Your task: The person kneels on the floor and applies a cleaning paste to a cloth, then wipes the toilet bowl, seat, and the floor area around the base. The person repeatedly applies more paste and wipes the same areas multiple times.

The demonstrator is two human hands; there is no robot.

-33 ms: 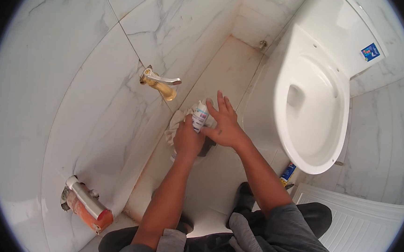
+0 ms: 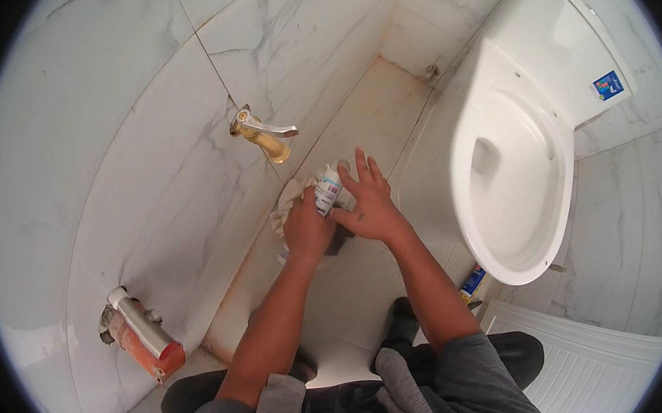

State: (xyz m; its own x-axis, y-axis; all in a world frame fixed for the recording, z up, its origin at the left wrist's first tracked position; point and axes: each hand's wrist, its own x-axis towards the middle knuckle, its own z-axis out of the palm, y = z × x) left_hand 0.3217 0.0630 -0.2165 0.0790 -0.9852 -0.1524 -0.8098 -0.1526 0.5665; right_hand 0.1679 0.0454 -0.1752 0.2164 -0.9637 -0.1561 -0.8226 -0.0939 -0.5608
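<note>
A small white container with a printed label [image 2: 328, 189], bottle- or tube-like, is gripped in my left hand [image 2: 308, 226], fingers wrapped round it. Close at its right side is my right hand [image 2: 371, 209], with fingers spread and stretched away from me. Its thumb lies near the container's lower end; whether it touches, I cannot tell. A small pale round thing by the right index fingertip is too unclear to name. Behind the left hand, a crumpled off-white cloth [image 2: 279, 217] lies on the floor against the wall. Something dark under the hands is mostly hidden.
A brass tap [image 2: 263, 137] juts from the marble-look wall at left. Lower left, a metal cylinder [image 2: 142, 324] sits over an orange pipe [image 2: 160, 362]. A white toilet [image 2: 463, 177] stands at right. Near its base are a blue-and-yellow tube [image 2: 472, 282] and a white ribbed panel [image 2: 581, 362].
</note>
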